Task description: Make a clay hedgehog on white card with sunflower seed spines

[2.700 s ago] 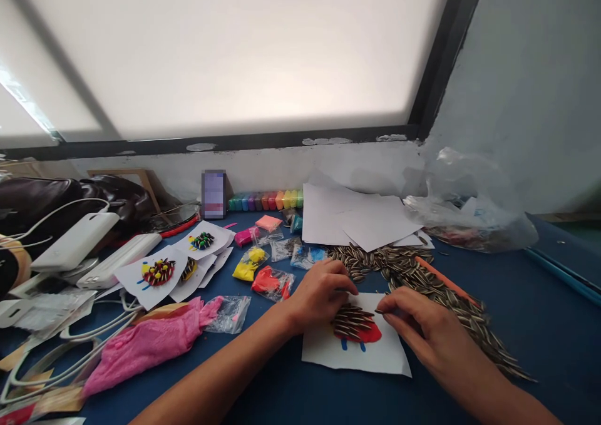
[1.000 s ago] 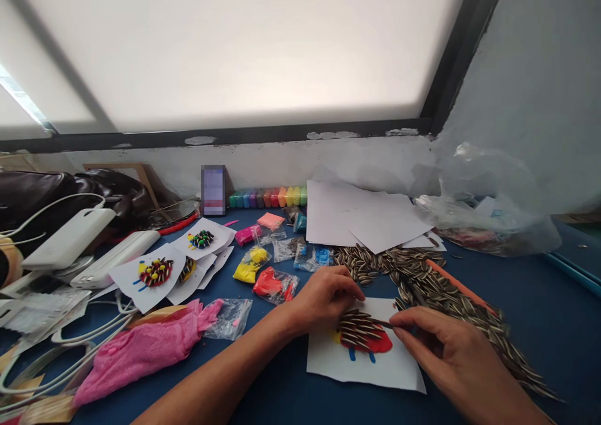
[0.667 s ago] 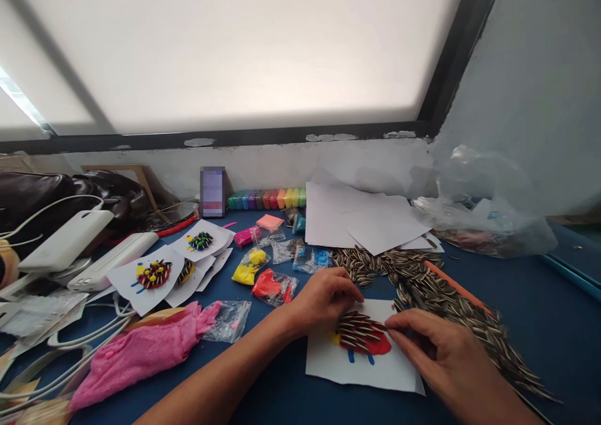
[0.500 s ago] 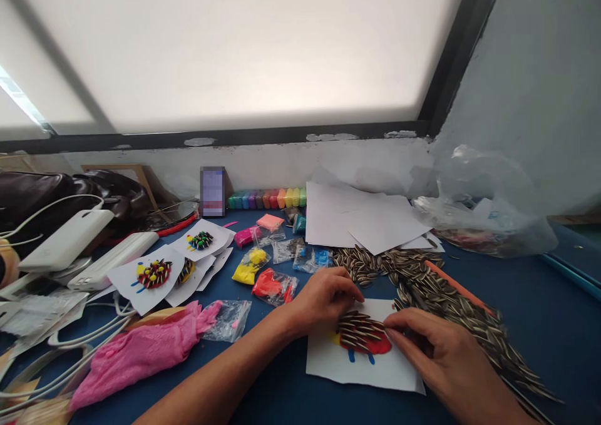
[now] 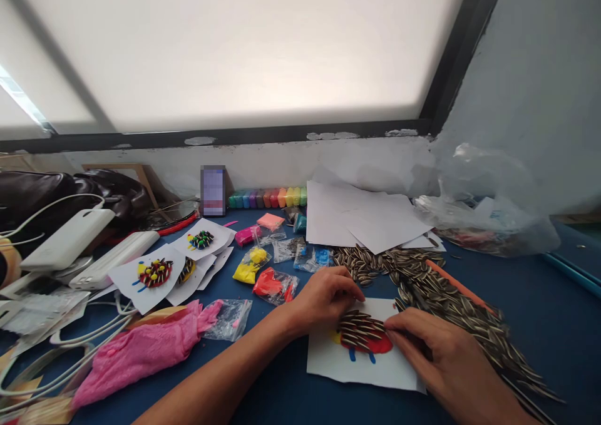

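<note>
The right hand (image 5: 436, 345), thumb and forefinger nearly together, had come in at the right end of the red clay (image 5: 382, 345) on the paper (image 5: 375, 377); the seed jutting from its fingertips a second earlier no longer showed, so its hold was unclear. The left hand (image 5: 328, 296) stayed curled, grasp hidden, beside the clay's seeds (image 5: 360, 330)
</note>
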`<state>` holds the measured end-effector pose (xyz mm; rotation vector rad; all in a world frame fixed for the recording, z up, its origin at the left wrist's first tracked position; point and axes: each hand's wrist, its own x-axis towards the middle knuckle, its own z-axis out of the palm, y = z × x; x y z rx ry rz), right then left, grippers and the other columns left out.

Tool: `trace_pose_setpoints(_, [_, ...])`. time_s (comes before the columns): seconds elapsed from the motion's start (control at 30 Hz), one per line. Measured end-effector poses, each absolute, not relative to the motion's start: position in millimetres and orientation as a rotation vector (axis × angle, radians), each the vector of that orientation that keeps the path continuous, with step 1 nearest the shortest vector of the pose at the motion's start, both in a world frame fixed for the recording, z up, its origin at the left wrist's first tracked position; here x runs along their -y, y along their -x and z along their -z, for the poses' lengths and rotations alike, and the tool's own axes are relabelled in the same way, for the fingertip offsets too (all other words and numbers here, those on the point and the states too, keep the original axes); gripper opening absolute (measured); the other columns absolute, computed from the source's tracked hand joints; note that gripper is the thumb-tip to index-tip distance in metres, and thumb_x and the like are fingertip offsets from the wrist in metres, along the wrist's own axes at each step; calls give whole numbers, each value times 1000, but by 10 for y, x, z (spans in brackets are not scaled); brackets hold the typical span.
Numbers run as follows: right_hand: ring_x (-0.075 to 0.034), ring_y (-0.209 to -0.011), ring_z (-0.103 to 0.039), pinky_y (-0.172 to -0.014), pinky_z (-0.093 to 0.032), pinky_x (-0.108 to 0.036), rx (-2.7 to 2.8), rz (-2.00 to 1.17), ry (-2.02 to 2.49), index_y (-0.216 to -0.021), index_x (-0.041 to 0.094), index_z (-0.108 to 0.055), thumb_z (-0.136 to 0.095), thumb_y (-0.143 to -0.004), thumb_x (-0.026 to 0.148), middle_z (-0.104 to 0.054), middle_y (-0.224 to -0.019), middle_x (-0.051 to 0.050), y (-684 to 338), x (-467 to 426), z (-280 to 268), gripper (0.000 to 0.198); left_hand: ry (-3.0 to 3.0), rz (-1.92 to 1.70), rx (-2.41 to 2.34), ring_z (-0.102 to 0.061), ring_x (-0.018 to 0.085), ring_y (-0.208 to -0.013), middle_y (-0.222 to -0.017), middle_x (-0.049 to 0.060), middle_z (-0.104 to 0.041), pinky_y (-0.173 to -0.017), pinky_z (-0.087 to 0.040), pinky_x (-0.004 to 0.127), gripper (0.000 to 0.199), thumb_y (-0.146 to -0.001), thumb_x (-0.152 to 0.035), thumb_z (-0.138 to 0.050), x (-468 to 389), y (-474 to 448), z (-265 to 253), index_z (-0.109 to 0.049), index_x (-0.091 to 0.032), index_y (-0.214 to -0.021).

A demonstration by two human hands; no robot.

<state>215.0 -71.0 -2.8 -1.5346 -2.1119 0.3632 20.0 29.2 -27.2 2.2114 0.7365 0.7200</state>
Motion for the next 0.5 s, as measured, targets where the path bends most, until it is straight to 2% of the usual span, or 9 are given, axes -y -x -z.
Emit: trace_pose_setpoints(0.5, [-15, -61, -61, -55, -47, -24, 2329, -59, 1490, -72, 22, -60, -40, -93, 15, -61, -70, -2, -2149, 674, 155, 30, -2201, -710, -725, -55, 11, -74, -80, 2, -59, -68, -43, 22, 21, -80, -1, -59, -290, -202, 251, -75, -15, -83])
